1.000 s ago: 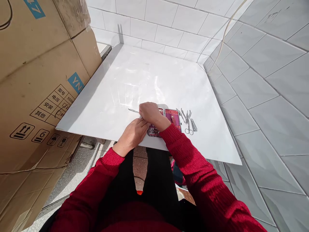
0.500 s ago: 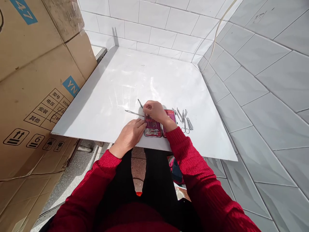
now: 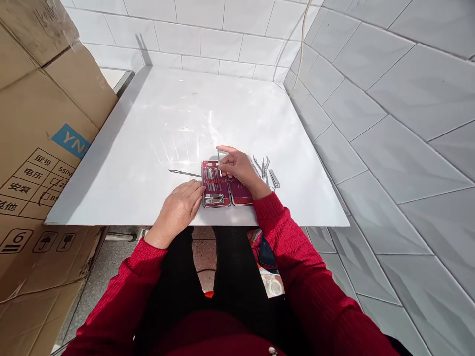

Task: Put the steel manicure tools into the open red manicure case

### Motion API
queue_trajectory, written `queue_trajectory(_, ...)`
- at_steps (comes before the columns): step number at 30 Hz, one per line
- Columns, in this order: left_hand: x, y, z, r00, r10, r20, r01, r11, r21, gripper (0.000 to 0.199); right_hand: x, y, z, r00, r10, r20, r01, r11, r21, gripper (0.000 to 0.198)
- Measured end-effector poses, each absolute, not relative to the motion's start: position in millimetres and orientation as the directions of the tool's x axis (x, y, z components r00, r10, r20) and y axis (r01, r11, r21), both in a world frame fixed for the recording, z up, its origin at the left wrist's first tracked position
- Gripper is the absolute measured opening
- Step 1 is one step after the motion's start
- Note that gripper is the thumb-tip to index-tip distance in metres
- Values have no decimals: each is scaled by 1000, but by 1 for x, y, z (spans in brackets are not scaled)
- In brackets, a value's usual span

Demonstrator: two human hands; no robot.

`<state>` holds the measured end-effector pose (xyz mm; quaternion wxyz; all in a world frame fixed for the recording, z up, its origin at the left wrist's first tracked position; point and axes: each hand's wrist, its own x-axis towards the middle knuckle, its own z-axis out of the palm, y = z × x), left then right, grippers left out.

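Observation:
A manicure case (image 3: 227, 203) with a dark red lining lies unfolded near the table's front edge. Several slim metal tools (image 3: 212, 180) sit in its left half, above nail clippers (image 3: 214, 199). My left hand (image 3: 181, 205) rests against the case's left edge, fingers together and holding it. Over the middle of the case, my right hand (image 3: 237, 168) pinches a thin metal manicure tool (image 3: 218, 157) upright, index finger at its top. Beyond the left hand a long slim metal tool (image 3: 184, 172) lies on the table. My right hand covers part of the case's right half.
Right of the case lie metal nippers (image 3: 257, 163), another plier-like tool (image 3: 265, 167) and a nail clipper (image 3: 273, 179) on the white table (image 3: 129, 148). A large cardboard box (image 3: 55, 109) stands along the left side. Tiled walls (image 3: 389, 123) border the back and right.
My right hand has lifted and turned, and the thin tool now stands upright in its fingers. The left hand stays at the case's edge. The view has shifted to the right.

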<state>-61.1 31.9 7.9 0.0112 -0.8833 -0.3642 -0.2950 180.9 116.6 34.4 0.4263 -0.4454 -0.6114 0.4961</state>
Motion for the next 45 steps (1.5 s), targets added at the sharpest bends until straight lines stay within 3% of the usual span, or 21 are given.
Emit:
queue_trajectory(11,-61,34,6,555,643,528,661,-726,189,35,180,114,32,-81,987,139,425,160,-891,51)
queue_trajectory(19,-60,33,8,557,664,500,669,-714,203,36,180,115,31,-89,983,158,488,182,-854,51)
queue_trajectory(27,-60,33,9,565,652,507,672,-719,176,33,178,116,26,-89,980,180,523,199,-828,38)
queue_trajectory(36,-60,33,10,560,660,501,665,-718,203,35,171,110,30,-86,970,226,721,217,-658,35)
queue_trajectory(45,-61,33,7,549,665,506,665,-715,218,36,166,104,28,-128,961,244,802,245,-545,29)
